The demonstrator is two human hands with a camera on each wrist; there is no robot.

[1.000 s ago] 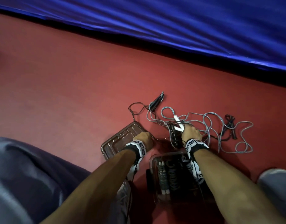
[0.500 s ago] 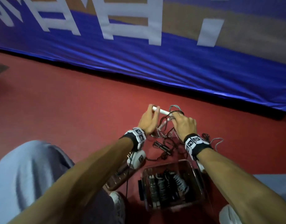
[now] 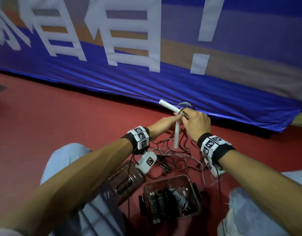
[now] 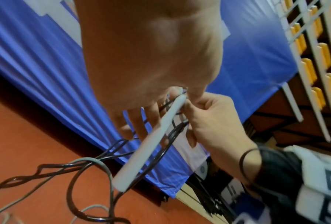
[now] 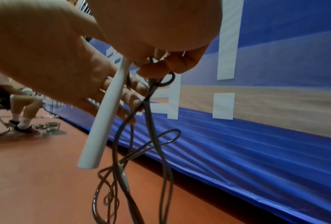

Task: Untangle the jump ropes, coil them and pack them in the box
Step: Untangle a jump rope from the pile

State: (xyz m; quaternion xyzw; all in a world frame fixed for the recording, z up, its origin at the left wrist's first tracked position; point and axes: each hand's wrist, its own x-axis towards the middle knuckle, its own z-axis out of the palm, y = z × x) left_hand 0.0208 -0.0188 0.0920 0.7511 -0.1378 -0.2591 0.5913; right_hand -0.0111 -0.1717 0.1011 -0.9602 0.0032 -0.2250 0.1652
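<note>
Both hands are raised above the red floor with a tangle of jump ropes [image 3: 174,154] trailing down from them. My left hand [image 3: 170,120] pinches the top of a white handle [image 3: 176,136] that hangs straight down, its other fingers stretched out behind it [image 5: 122,97]. My right hand [image 3: 193,120] grips a bunch of grey and dark cords [image 5: 151,97] in curled fingers. A second white handle [image 3: 168,105] sticks up to the left from the bunch. The clear box [image 3: 197,196] near my knees holds several coiled ropes.
The box lid [image 3: 125,178] lies on the floor left of the box. A blue banner [image 3: 180,86] runs along the far floor edge. My knees in light trousers flank the box. A seated person's legs [image 5: 24,112] show far off.
My hands have lifted the rope bundle from the floor and drawn close together. One white handle now hangs down. My view has tilted up toward the banner.
</note>
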